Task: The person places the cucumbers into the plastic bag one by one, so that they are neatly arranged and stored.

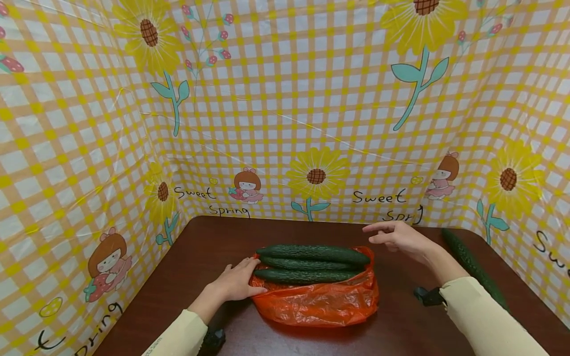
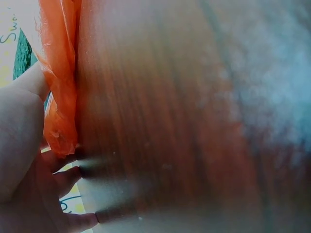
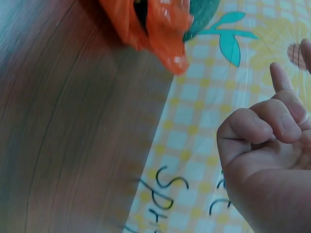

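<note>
Three dark green cucumbers (image 1: 311, 276) lie side by side in the mouth of a red plastic bag (image 1: 316, 304) on the table. My left hand (image 1: 237, 281) rests at the bag's left end, its thumb against the plastic. In the left wrist view its fingers (image 2: 68, 180) are spread, with the tips down at the tabletop beside the bag. My right hand (image 1: 401, 240) is raised just beyond the bag's right end and holds nothing. Its index finger points to the left, while other fingers (image 3: 277, 119) curl loosely in the right wrist view.
Another cucumber (image 1: 474, 267) lies along the right side of the dark brown table (image 1: 222, 235), beyond my right forearm. A checked, flower-printed sheet (image 1: 285, 113) walls the table at the back and both sides. Black wrist gear (image 1: 429, 296) hangs under the right sleeve.
</note>
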`<move>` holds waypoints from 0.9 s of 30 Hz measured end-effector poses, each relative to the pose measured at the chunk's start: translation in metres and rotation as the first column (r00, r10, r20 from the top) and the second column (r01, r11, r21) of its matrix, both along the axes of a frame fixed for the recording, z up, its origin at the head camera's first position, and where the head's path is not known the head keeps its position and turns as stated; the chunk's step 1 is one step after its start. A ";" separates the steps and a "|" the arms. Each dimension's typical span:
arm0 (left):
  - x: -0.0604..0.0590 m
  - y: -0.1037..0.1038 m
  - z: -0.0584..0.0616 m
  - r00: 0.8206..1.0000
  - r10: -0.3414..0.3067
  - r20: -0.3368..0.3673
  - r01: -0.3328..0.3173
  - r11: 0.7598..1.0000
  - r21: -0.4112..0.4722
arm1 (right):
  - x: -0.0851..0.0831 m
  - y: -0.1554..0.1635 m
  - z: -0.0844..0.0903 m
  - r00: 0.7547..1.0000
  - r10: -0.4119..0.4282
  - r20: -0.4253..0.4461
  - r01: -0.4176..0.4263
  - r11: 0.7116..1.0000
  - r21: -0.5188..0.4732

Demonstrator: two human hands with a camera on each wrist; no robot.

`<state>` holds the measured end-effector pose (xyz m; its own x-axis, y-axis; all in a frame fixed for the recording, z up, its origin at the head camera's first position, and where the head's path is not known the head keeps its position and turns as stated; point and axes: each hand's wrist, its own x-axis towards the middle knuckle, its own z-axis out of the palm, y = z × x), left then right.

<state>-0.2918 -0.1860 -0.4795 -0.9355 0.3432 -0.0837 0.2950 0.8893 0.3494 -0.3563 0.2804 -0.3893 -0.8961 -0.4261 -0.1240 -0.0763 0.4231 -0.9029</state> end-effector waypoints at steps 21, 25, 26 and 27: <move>0.001 0.001 -0.001 1.000 -0.002 -0.009 0.002 1.000 0.019 | 0.017 0.064 -0.001 0.993 -0.103 -0.059 0.102 0.995 -0.016; 0.000 0.001 -0.002 1.000 -0.003 -0.008 0.003 1.000 0.010 | 0.023 0.075 -0.003 0.994 -0.103 -0.046 0.104 0.995 0.010; -0.001 0.001 -0.003 1.000 -0.001 -0.009 0.001 1.000 0.007 | 0.025 0.077 -0.004 0.994 -0.108 -0.034 0.109 0.994 0.005; -0.001 0.001 -0.004 1.000 -0.001 -0.014 0.001 1.000 0.005 | 0.026 0.080 -0.005 0.994 -0.107 -0.035 0.108 0.994 0.008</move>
